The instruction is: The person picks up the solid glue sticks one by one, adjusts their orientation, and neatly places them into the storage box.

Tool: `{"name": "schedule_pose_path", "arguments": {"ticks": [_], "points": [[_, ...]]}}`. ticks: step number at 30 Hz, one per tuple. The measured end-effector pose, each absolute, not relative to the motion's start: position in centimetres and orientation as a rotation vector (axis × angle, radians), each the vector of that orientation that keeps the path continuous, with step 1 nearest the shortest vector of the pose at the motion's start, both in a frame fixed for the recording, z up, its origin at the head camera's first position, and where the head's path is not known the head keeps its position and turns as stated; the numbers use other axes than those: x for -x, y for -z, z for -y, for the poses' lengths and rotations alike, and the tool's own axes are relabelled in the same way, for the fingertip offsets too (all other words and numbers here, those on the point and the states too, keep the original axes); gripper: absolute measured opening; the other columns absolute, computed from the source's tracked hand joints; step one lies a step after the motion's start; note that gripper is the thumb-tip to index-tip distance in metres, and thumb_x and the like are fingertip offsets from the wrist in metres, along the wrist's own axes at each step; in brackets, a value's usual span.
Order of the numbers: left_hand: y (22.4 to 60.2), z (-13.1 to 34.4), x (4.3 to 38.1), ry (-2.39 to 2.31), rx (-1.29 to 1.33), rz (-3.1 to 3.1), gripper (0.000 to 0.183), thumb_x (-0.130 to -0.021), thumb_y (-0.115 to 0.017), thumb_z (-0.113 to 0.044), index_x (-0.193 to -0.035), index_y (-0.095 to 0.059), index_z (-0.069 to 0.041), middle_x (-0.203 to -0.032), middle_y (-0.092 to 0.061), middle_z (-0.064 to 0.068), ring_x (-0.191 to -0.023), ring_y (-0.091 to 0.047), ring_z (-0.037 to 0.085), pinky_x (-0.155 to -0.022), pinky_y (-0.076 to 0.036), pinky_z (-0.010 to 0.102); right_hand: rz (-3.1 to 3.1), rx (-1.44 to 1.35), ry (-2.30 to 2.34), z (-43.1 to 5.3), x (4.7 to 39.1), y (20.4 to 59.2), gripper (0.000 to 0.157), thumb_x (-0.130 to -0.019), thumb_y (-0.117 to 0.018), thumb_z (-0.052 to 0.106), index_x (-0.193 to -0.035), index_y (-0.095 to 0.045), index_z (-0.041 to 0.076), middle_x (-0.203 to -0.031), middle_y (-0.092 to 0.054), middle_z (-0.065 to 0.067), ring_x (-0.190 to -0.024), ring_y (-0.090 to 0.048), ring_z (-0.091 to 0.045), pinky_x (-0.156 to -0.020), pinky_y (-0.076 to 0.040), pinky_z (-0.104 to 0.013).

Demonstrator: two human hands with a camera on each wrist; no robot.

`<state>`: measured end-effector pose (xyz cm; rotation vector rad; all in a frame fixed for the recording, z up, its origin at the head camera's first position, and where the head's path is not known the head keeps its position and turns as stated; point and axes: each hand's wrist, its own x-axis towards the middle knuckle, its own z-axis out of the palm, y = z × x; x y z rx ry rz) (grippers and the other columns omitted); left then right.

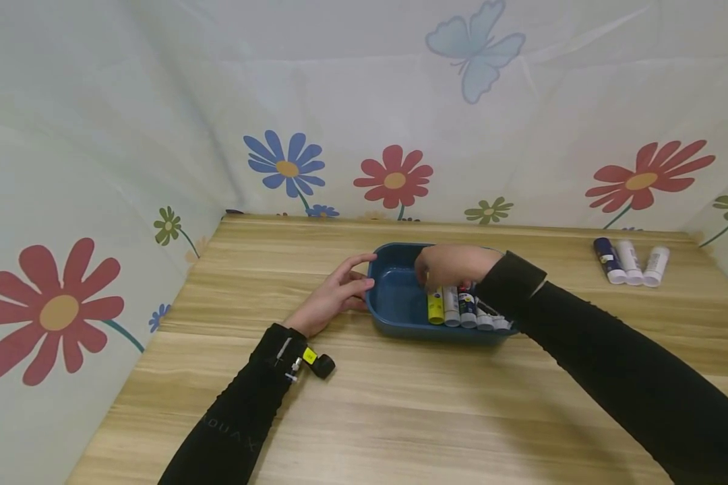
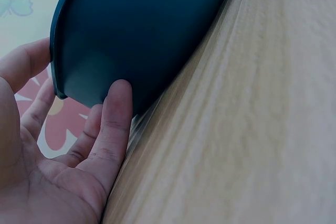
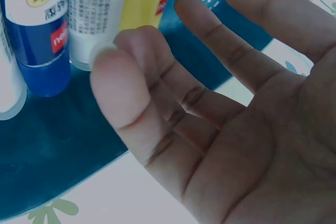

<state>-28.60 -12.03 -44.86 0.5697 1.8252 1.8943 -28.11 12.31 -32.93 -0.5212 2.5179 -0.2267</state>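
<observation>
A blue plastic basin (image 1: 400, 330) holds a row of glue sticks. At the left end of that row lies a yellow glue stick (image 1: 436, 310), beside a white glue stick (image 1: 451, 311) and a dark blue one (image 3: 39, 40). My left hand (image 1: 332, 296) rests its extended fingertips against the basin's left end, some on the outer wall (image 2: 131, 40), one up by the rim. Over the row hovers my right hand (image 1: 458, 264), with loosely bent fingers (image 3: 123, 93) close to the yellow stick's end and nothing held between them. It hides the sticks' far ends.
Further right on the wooden table (image 1: 364, 411) lie a dark blue glue stick (image 1: 609, 261) and two white tubes (image 1: 629, 261) side by side. A white curtain (image 1: 340, 81) printed with flowers hangs behind the table and along its sides.
</observation>
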Motion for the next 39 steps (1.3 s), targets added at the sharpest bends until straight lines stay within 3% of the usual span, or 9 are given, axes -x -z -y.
{"name": "schedule_pose_path", "arguments": {"ticks": [10, 19, 28, 39], "points": [[44.7, 12.0, 28.6, -1.895, -0.574, -1.832, 0.049, -0.096, -0.059, -0.029, -0.141, -0.040, -0.035, -0.121, -0.046, 0.022, -0.095, -0.060, 0.033, -0.087, -0.054, 0.040, -2.583, 0.632, 0.302, -13.2, 28.7, 32.1, 0.024, -0.091, -0.063, 0.018, -0.112, -0.065, 0.006, -0.101, -0.061, -0.012, -0.074, -0.060, -0.027, -0.060, -0.056, -0.035], [44.7, 11.9, 28.6, -1.894, -0.573, -1.840, 0.049, -0.096, -0.059, -0.028, -0.141, -0.041, -0.035, -0.121, -0.045, 0.024, -0.095, -0.060, 0.033, -0.087, -0.054, 0.040, -2.644, 0.781, 0.365, -14.4, 28.8, 31.1, 0.021, -0.094, -0.059, 0.015, -0.111, -0.064, 0.005, -0.102, -0.062, -0.012, -0.081, -0.057, -0.023, -0.073, -0.052, -0.036], [44.8, 12.0, 28.6, -1.889, -0.571, -1.837, 0.049, -0.096, -0.059, -0.029, -0.141, -0.041, -0.036, -0.122, -0.046, 0.023, -0.096, -0.060, 0.033, -0.087, -0.054, 0.039, -2.692, 0.690, 0.516, -16.1, 28.3, 29.2, 0.022, -0.094, -0.061, 0.017, -0.114, -0.063, 0.008, -0.093, -0.064, -0.015, -0.068, -0.059, -0.028, -0.054, -0.053, -0.032], [44.6, 12.0, 28.5, -1.894, -0.564, -1.836, 0.049, -0.096, -0.060, -0.030, -0.140, -0.042, -0.036, -0.122, -0.045, 0.025, -0.095, -0.059, 0.033, -0.087, -0.054, 0.040, -2.764, 0.636, 0.654, -19.2, 28.0, 27.8, 0.024, -0.097, -0.055, 0.018, -0.116, -0.062, 0.006, -0.090, -0.062, -0.013, -0.071, -0.058, -0.028, -0.057, -0.052, -0.036]]}}
